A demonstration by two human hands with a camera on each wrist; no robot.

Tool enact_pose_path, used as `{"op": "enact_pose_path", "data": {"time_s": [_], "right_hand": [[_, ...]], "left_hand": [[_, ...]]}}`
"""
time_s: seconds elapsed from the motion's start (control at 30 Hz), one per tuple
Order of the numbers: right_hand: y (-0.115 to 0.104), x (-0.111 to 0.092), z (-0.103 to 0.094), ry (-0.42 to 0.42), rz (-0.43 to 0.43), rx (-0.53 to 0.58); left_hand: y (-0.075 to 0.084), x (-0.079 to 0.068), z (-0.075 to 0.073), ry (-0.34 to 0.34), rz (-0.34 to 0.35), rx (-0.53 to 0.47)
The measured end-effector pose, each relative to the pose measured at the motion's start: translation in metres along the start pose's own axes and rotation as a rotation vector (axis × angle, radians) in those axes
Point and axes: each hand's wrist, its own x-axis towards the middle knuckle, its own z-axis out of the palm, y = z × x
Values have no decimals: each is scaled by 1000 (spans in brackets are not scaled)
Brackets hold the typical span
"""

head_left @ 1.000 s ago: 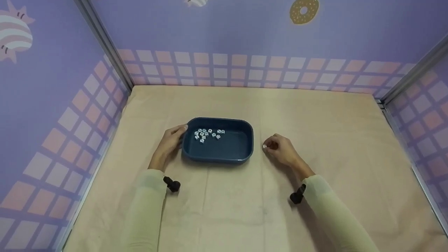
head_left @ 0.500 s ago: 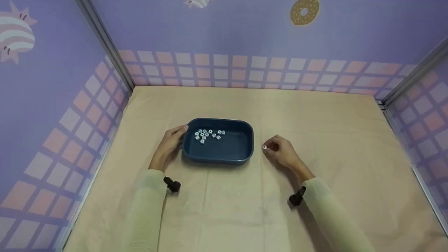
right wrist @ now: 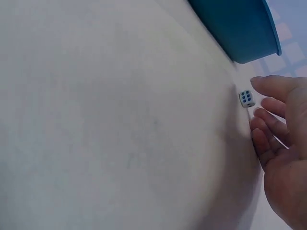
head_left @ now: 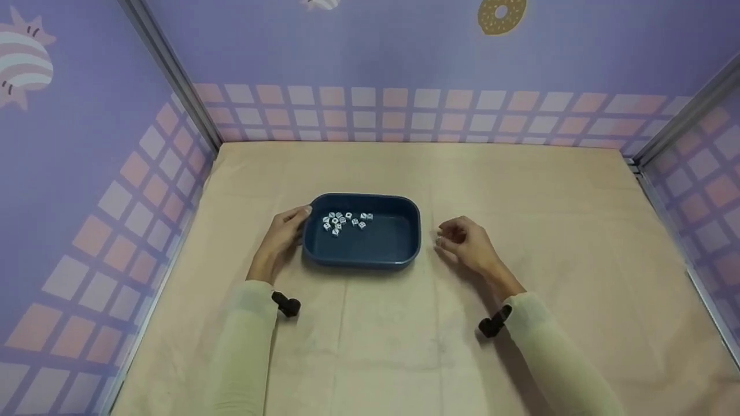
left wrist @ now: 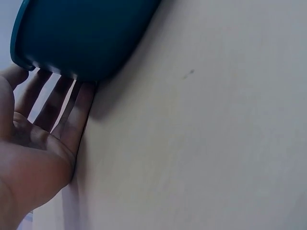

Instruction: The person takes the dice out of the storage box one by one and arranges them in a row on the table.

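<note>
A dark blue rectangular tray (head_left: 370, 245) sits on the cloth, with several white dice (head_left: 335, 221) grouped toward its back left. At its left end is my left hand (head_left: 281, 234); in the left wrist view the fairly straight fingers (left wrist: 55, 103) touch the outer wall and the thumb lies at the rim. To the right of the tray, my right hand (head_left: 469, 245) rests low over the cloth, thumb and fingers parted. One white die (right wrist: 247, 98) with blue pips is by the thumb tip, with a small gap seen around it in the right wrist view.
A beige cloth (head_left: 381, 329) covers the tabletop. Purple walls with a pink and white check border (head_left: 395, 107) stand at the back and both sides. Small black devices (head_left: 287, 304) are strapped at both wrists.
My right thumb and fingers have parted from the die they pinched, and the die stays near the same spot. The left hand and the tray have hardly moved.
</note>
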Motion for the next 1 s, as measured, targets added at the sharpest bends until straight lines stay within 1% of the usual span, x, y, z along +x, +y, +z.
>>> {"op": "enact_pose_path", "data": {"time_s": [0.1, 0.23, 0.37, 0.5, 0.67, 0.8, 0.9, 1.0], "right_hand": [[-13, 5, 0, 79, -54, 28], [-36, 15, 7, 168, -136, 98], [-62, 28, 21, 184, -213, 144], [-86, 41, 43, 167, -262, 142], [-105, 55, 75, 116, -254, 121], [-108, 63, 98, 72, -214, 105], [-107, 65, 109, 49, -184, 84], [-105, 67, 113, 43, -165, 51]], "left_hand": [[2, 1, 1, 2, 10, 20], [3, 2, 1, 0, -10, 5], [1, 2, 0, 1, -30, -5], [-1, 1, -3, -9, -37, 1], [-3, -2, -5, -26, -65, 3], [-2, -3, -6, -23, -72, 2], [-1, -2, -5, -24, -60, 0], [1, 0, -1, -31, -37, -1]]}}
